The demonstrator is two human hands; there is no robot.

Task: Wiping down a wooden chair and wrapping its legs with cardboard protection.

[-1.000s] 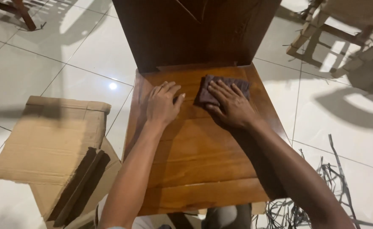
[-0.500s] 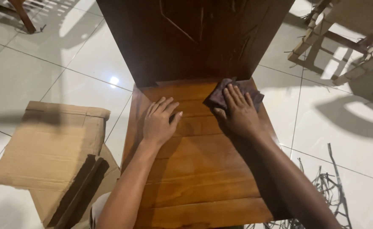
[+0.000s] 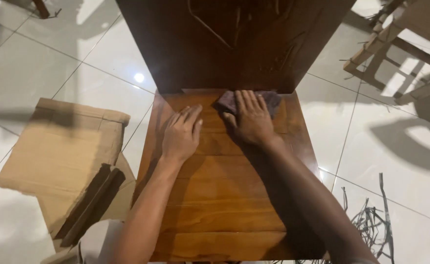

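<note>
Indoors, glossy wooden chair seat (image 3: 225,195), white tiled floor (image 3: 78,63), right hand (image 3: 251,120) flat on dark cloth (image 3: 270,100), left hand (image 3: 181,134) apparently spread flat.

I am seeing my two bare forearms coming in from the bottom edge. My left hand (image 3: 181,134) is showing no ring, watch or glove. My right hand (image 3: 250,120) is bare as well. No sleeve is reaching either wrist. My nails are looking short and plain. Below, pale clothing is showing faintly.
</note>
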